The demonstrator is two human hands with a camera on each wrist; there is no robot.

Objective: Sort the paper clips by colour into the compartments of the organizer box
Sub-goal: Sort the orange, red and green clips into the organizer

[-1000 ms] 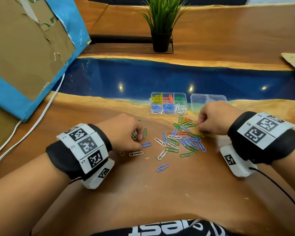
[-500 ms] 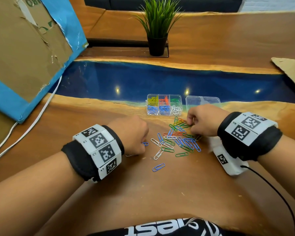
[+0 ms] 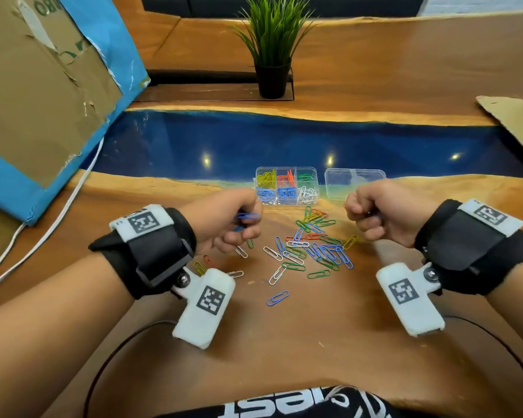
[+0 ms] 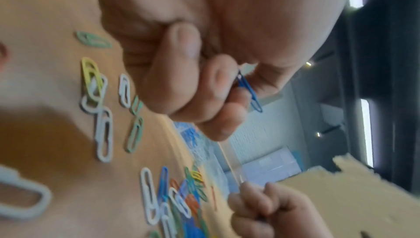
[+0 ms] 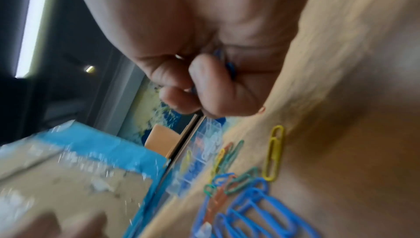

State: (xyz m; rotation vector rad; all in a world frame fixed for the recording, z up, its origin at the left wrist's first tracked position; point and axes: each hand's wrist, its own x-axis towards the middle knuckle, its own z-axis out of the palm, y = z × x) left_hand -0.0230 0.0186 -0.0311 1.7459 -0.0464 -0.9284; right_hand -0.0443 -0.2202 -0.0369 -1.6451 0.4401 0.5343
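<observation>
left hand (image 3: 224,220) pinching blue clips (image 3: 246,216) | right hand (image 3: 378,211) curled on blue clip (image 5: 229,65) | shirt (image 3: 284,402) lettering unreadable

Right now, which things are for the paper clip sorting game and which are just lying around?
For the job:
- organizer box
- loose paper clips
- blue clips held in left hand
- right hand, also holding blue clips

Just lying about:
- potted plant
- cardboard box
- white cable
- clear lid

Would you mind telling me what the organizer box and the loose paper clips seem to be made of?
Organizer box: clear, glossy hard plastic, since the sorted clips show through its walls. Loose paper clips: thin bent wire with matte coloured coating, probably plastic over metal, though the core is not visible.
</observation>
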